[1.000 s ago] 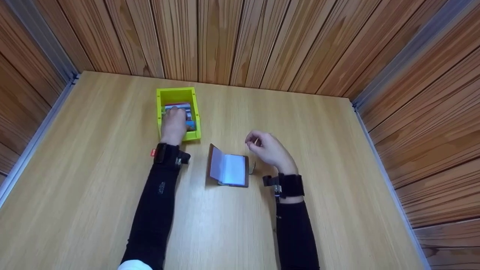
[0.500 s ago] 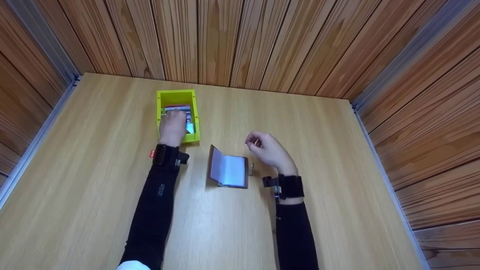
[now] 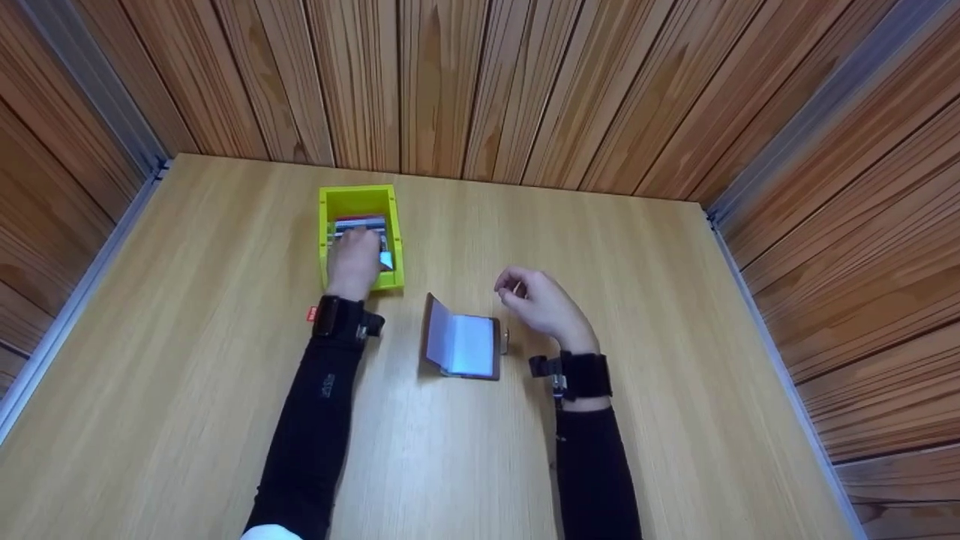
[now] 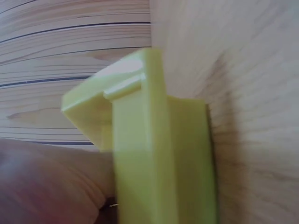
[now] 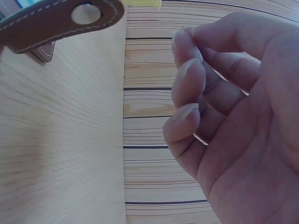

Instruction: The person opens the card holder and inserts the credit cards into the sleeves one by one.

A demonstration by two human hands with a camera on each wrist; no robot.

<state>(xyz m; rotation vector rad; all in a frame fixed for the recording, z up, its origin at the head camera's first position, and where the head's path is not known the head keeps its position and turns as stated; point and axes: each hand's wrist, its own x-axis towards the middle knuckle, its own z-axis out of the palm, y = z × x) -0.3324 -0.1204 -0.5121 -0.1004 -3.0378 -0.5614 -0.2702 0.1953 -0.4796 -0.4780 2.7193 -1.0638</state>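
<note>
My left hand (image 3: 355,262) reaches down into a yellow-green box (image 3: 399,240). Its fingertips are out of sight among several flat card-like pieces (image 3: 361,223), so whether it grips one cannot be seen. A pale, shiny piece (image 3: 386,260) shows beside the fingers. In the left wrist view, the box wall (image 4: 140,154) covers the fingers. My right hand (image 3: 541,301) hovers with loosely curled fingers and holds nothing. Left of it, a brown card holder (image 3: 472,345) lies spread with its left cover raised and clear sleeves showing. Its snap strap (image 5: 60,23) shows in the right wrist view.
A light wooden tabletop (image 3: 450,465) carries the box and the card holder. Wood-panelled walls (image 3: 517,90) close it in at the back and both sides.
The left hand stays in the box with slight motion; the piece beside its fingers went from blue to pale and shiny. The right hand and card holder hold their places. The head view shifted slightly.
</note>
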